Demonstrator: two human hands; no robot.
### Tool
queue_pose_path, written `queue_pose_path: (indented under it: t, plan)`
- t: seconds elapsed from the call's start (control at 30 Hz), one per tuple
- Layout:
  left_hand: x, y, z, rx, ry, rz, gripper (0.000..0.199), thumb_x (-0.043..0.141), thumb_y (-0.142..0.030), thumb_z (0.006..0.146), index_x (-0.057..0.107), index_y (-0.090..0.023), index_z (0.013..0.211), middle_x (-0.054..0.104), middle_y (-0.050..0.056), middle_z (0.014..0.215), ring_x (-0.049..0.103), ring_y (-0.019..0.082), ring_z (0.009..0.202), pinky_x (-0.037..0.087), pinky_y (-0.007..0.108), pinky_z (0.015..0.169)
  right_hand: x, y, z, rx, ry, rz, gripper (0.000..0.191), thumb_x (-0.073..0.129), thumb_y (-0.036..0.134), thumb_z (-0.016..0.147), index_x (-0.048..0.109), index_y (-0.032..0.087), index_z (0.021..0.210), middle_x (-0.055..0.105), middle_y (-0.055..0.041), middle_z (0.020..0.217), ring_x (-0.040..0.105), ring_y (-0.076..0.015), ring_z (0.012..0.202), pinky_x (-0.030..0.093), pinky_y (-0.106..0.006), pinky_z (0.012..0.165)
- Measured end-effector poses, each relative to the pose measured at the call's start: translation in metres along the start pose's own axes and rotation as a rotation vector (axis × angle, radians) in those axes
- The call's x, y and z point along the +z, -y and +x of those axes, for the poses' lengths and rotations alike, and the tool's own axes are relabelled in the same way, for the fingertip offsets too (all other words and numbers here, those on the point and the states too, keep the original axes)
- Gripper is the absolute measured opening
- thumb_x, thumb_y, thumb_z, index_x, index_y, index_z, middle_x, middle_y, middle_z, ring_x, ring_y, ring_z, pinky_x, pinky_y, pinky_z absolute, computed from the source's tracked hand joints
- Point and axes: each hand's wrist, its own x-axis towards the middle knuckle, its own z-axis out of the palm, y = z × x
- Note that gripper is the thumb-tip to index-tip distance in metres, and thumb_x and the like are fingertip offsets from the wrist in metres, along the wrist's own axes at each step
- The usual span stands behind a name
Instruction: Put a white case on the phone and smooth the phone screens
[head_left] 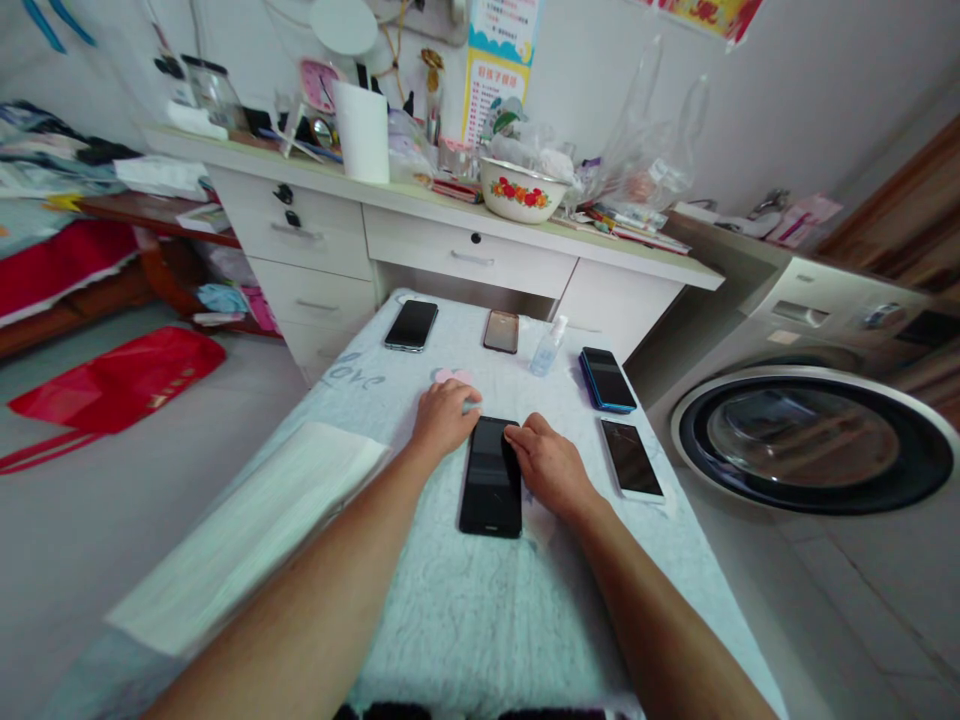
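Observation:
A black smartphone (491, 485) lies face up on the cloth-covered table between my two hands. My left hand (448, 415) is closed at its upper left corner, around a small pale bluish thing (470, 406) that I cannot make out. The curled fingers of my right hand (553, 465) grip the phone's upper right edge, fingertips on the rim of the screen. Just beyond my left hand are two round pink pads (454, 376), partly hidden by it. A clear spray bottle (547, 350) stands farther back, near a phone case (501, 332).
Another phone (412, 325) lies at the back left. On the right are a blue-edged phone (608, 380) and a white phone (631, 460). A pale folded sheet (255, 530) covers the left side. Behind stands a white desk (472, 250); a washing machine (810, 330) is at right.

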Motion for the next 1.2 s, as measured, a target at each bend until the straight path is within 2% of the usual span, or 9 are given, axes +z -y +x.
queue_pose_path:
  t: [0.13, 0.23, 0.53, 0.73, 0.97, 1.2]
  plan:
    - [0.001, 0.001, 0.000, -0.008, 0.003, 0.000, 0.019, 0.059, -0.029, 0.075, 0.067, -0.025, 0.092, 0.063, 0.003, 0.102, 0.055, 0.024, 0.099, 0.042, 0.038, 0.088, -0.003, 0.006, -0.004, -0.099, 0.041, 0.018, 0.029, 0.031, 0.031, 0.097, 0.060, 0.026, 0.103, 0.051, -0.0019, 0.097, 0.053, -0.0110, 0.081, 0.035, -0.021, 0.068]
    - [0.001, 0.001, 0.000, -0.008, 0.007, 0.000, 0.019, 0.058, -0.029, 0.075, 0.067, -0.025, 0.092, 0.063, 0.003, 0.103, 0.055, 0.024, 0.100, 0.042, 0.038, 0.089, -0.003, 0.008, -0.004, -0.119, 0.044, 0.014, 0.029, 0.032, 0.031, 0.097, 0.059, 0.026, 0.106, 0.050, -0.0022, 0.099, 0.053, -0.0114, 0.082, 0.035, -0.021, 0.069]
    - [0.000, 0.000, 0.000, -0.018, 0.016, -0.009, 0.018, 0.058, -0.029, 0.076, 0.067, -0.025, 0.091, 0.062, 0.003, 0.103, 0.054, 0.024, 0.100, 0.042, 0.039, 0.089, 0.001, 0.002, 0.006, 0.046, 0.021, -0.041, 0.035, 0.028, 0.035, 0.098, 0.056, 0.030, 0.117, 0.052, -0.0032, 0.100, 0.055, -0.0132, 0.078, 0.034, -0.023, 0.066]
    - [-0.002, -0.002, 0.000, -0.019, 0.024, 0.004, 0.018, 0.058, -0.028, 0.076, 0.066, -0.025, 0.092, 0.062, 0.002, 0.104, 0.054, 0.023, 0.102, 0.041, 0.038, 0.090, 0.004, 0.005, 0.012, 0.058, 0.015, -0.054, 0.036, 0.026, 0.036, 0.098, 0.057, 0.029, 0.115, 0.051, -0.0038, 0.101, 0.054, -0.0130, 0.076, 0.035, -0.024, 0.066]
    - [-0.001, 0.000, 0.000, -0.018, 0.022, 0.011, 0.018, 0.058, -0.030, 0.076, 0.067, -0.025, 0.092, 0.063, 0.003, 0.104, 0.055, 0.024, 0.101, 0.041, 0.038, 0.089, 0.001, 0.010, 0.008, -0.068, 0.026, -0.057, 0.033, 0.028, 0.036, 0.098, 0.059, 0.025, 0.102, 0.051, -0.0021, 0.097, 0.053, -0.0115, 0.077, 0.036, -0.022, 0.067]
    - [0.002, 0.001, 0.000, -0.012, 0.007, 0.010, 0.019, 0.058, -0.029, 0.076, 0.067, -0.025, 0.091, 0.063, 0.002, 0.103, 0.055, 0.024, 0.100, 0.042, 0.038, 0.089, -0.003, 0.012, 0.005, -0.134, 0.077, -0.042, 0.034, 0.030, 0.036, 0.098, 0.061, 0.025, 0.102, 0.052, -0.0024, 0.098, 0.054, -0.0109, 0.080, 0.036, -0.022, 0.069]
